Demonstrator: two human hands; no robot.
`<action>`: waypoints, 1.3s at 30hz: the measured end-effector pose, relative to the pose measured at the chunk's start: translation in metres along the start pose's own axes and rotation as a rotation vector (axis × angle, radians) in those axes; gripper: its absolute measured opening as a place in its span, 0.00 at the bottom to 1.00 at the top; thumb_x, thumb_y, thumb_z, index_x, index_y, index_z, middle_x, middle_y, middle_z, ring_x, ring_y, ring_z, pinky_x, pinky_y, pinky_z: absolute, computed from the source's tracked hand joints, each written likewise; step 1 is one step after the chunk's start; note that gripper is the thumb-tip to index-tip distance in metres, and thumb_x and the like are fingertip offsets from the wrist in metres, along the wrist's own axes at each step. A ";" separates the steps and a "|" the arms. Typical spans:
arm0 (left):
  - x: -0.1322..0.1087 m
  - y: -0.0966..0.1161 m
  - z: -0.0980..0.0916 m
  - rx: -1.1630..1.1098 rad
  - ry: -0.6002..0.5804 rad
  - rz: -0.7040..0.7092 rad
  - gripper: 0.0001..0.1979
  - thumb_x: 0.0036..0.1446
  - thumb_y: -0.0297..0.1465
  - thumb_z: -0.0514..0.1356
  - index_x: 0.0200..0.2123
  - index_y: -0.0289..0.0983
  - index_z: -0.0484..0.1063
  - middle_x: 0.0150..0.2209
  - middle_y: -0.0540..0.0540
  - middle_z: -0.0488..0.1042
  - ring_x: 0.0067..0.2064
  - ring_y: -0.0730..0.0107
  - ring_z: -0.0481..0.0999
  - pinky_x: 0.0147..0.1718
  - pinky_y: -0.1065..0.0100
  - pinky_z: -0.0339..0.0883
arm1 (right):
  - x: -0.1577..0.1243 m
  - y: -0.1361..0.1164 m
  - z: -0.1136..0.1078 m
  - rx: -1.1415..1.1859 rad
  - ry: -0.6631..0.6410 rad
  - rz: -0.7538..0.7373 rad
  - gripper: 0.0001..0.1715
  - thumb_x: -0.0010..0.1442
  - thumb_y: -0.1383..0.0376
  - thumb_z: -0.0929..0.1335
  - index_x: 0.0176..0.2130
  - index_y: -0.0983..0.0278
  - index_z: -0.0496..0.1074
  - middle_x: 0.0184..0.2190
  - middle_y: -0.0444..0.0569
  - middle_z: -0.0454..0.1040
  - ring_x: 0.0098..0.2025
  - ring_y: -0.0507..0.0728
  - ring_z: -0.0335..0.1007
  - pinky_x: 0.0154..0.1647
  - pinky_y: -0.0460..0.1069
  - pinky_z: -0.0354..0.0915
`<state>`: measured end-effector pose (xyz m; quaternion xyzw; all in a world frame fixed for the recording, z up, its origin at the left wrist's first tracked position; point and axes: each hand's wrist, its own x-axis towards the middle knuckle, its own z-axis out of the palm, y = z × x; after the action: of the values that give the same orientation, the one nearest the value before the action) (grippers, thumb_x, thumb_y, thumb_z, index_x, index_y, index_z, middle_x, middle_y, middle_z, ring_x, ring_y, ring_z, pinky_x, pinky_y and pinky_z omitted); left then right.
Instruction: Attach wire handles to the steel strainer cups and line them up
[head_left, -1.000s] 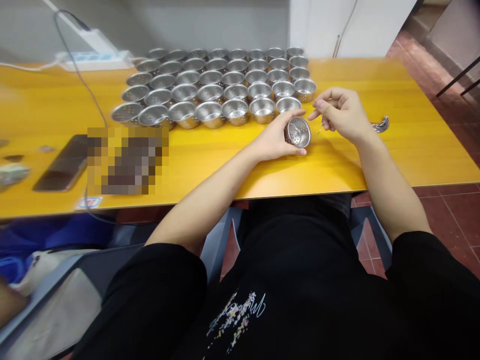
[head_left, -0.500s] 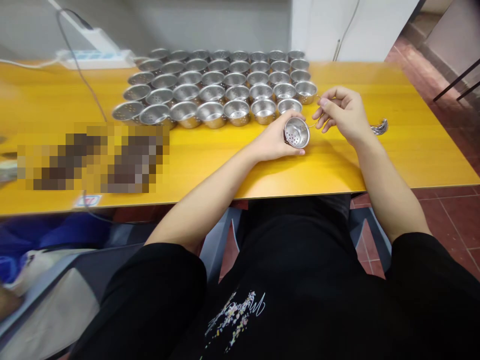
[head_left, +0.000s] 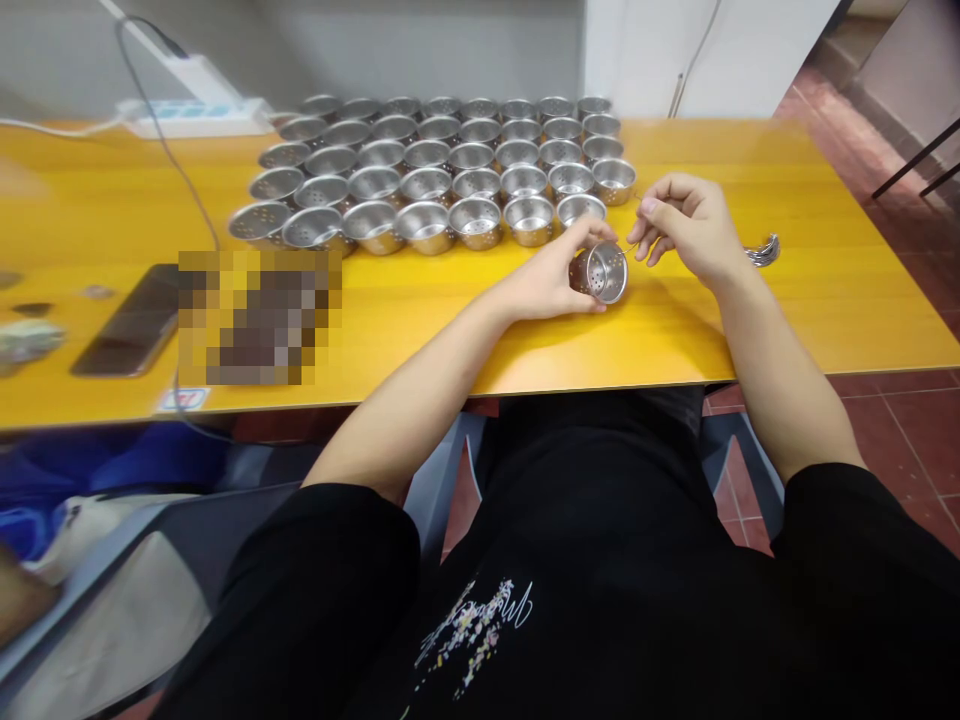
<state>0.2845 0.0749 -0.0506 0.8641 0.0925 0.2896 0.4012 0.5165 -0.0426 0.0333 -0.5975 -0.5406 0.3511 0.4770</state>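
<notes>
My left hand [head_left: 551, 278] grips a small perforated steel cup [head_left: 602, 272], tilted on its side with its open mouth facing right, just above the yellow table [head_left: 750, 330]. My right hand [head_left: 686, 232] is close beside the cup's rim, fingers pinched on a thin wire piece [head_left: 632, 247] that reaches the cup. Behind both hands stand several rows of matching steel cups [head_left: 442, 160], upright and packed together.
A small heap of metal wire parts [head_left: 763, 250] lies right of my right hand. A dark phone [head_left: 127, 320] and a blurred patch lie at the left. A white power strip [head_left: 191, 110] with a cable sits at the back left. Red tiled floor lies beyond the table's right edge.
My left hand has turned the cup so its mouth faces more to the right. My right hand has closed in on the cup's rim with the wire piece.
</notes>
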 end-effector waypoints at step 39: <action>-0.001 0.006 -0.005 0.143 0.054 0.012 0.46 0.51 0.39 0.81 0.72 0.39 0.72 0.73 0.35 0.78 0.74 0.37 0.78 0.79 0.39 0.70 | 0.012 0.025 -0.002 0.134 -0.399 -0.216 0.36 0.61 0.35 0.85 0.35 0.63 0.80 0.29 0.47 0.80 0.27 0.50 0.73 0.29 0.45 0.79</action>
<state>0.2805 0.0739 -0.0434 0.8829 0.1186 0.3080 0.3341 0.5281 -0.0298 0.0108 -0.4219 -0.6606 0.4440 0.4341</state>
